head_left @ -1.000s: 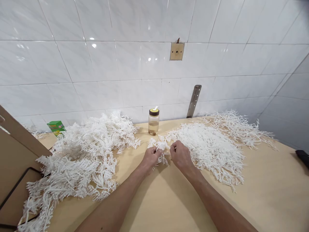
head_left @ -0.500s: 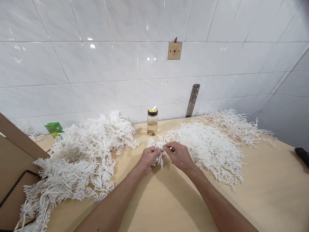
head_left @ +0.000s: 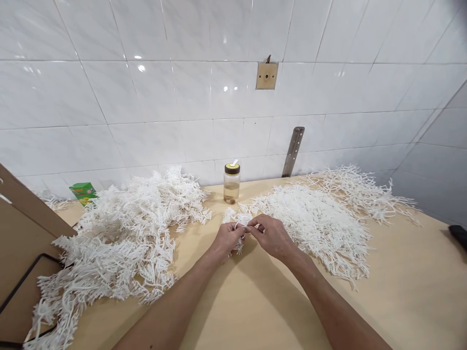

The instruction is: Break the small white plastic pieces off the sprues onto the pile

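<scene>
My left hand is closed on a small white plastic branch piece in the middle of the wooden table. My right hand meets it from the right, its fingertips pinching the same piece. A big heap of white branched plastic pieces lies to the left. A flatter heap of smaller white pieces spreads out just right of my hands.
A clear jar with a dark lid stands by the white tiled wall behind my hands. A green carton sits at the back left, a brown cardboard box at the left edge, a dark object at the right edge.
My hands, apart one second ago, have come together on the small white piece. The heaps and the jar stay where they were.
</scene>
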Tool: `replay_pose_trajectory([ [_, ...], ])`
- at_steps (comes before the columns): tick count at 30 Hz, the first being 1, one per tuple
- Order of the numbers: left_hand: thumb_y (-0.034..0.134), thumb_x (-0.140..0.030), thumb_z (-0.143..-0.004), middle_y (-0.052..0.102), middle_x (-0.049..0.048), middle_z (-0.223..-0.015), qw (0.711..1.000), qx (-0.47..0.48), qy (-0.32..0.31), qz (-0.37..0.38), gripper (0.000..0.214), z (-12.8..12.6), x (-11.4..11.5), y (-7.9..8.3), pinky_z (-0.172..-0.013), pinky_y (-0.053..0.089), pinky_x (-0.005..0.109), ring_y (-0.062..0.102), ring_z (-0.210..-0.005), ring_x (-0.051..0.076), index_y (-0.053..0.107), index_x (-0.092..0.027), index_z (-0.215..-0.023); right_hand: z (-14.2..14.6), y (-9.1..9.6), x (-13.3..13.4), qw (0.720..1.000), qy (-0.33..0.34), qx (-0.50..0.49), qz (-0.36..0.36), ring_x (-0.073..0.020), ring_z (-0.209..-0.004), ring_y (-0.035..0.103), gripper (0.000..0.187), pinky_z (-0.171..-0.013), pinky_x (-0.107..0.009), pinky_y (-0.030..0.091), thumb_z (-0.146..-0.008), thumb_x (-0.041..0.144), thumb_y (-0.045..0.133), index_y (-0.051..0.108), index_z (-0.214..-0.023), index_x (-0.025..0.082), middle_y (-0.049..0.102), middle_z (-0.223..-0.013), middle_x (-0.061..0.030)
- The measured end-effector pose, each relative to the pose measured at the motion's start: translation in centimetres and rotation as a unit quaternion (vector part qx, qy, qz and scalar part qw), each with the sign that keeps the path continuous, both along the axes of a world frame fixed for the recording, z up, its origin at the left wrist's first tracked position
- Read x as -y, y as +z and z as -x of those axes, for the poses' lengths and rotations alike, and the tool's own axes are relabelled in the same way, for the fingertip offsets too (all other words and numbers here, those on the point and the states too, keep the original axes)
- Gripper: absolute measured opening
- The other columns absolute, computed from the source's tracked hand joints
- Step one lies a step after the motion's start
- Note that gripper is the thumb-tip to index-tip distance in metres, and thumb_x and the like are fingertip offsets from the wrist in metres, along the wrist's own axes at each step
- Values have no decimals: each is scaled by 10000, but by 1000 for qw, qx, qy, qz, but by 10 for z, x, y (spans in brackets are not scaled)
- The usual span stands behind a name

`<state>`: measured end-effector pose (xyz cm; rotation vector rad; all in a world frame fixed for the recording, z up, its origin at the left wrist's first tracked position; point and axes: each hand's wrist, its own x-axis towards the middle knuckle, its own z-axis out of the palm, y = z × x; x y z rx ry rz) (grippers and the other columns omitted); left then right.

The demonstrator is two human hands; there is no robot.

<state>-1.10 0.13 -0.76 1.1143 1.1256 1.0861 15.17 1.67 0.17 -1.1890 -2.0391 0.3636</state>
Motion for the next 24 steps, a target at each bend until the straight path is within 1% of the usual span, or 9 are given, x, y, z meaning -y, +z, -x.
replay_pose_trajectory([
  [3,672,-359,-682,410,-56,-472,1000,-19,-7,-1,267,-1,0,1,-427,217,212,311,-399,54,515,-173,-573,-1,-1,-1,1000,15,9,-9,-181,-791,646,145,-709,-305,474,-858,229,562,700,-899,206,706,-921,-56],
  [6,669,-369,-680,420,-49,-474,999,-36,-11,1,274,-2,0,-1,-426,220,213,316,-398,56,516,-172,-566,-2,-1,-1,999,37,18,-11,-175,-814,639,153,-724,-297,461,-860,188,547,693,-817,210,701,-871,-42],
  [10,671,-400,-678,451,-35,-497,999,-52,-9,2,298,-2,1,-1,-430,240,212,346,-414,59,516,-170,-569,-2,-1,1,999,18,38,-6,-160,-745,612,139,-685,-289,440,-860,180,535,659,-801,198,680,-842,-33],
  [14,654,-386,-697,416,-48,-485,999,-47,-20,-1,291,-2,4,5,-431,243,213,334,-418,59,503,-174,-569,0,-1,4,998,2,63,-3,-149,-696,586,120,-642,-276,410,-862,177,514,617,-802,193,654,-807,-23],
  [18,652,-360,-703,395,-55,-481,998,-52,-33,-2,283,-1,6,9,-430,233,212,316,-423,55,492,-174,-563,0,1,5,997,-5,79,6,-131,-626,549,108,-608,-263,380,-830,156,520,601,-769,192,633,-744,-6],
  [22,671,-363,-692,434,-42,-489,997,-65,-36,12,286,-1,5,8,-416,226,215,335,-421,64,490,-179,-571,0,3,5,996,-4,82,16,-130,-604,543,114,-610,-263,375,-802,153,541,612,-726,198,636,-688,5],
  [24,683,-384,-690,444,-36,-490,997,-70,-36,10,304,-2,4,5,-407,225,216,340,-418,67,496,-178,-568,2,2,5,997,-6,81,7,-134,-608,546,123,-618,-266,378,-797,150,540,611,-711,201,639,-679,3],
])
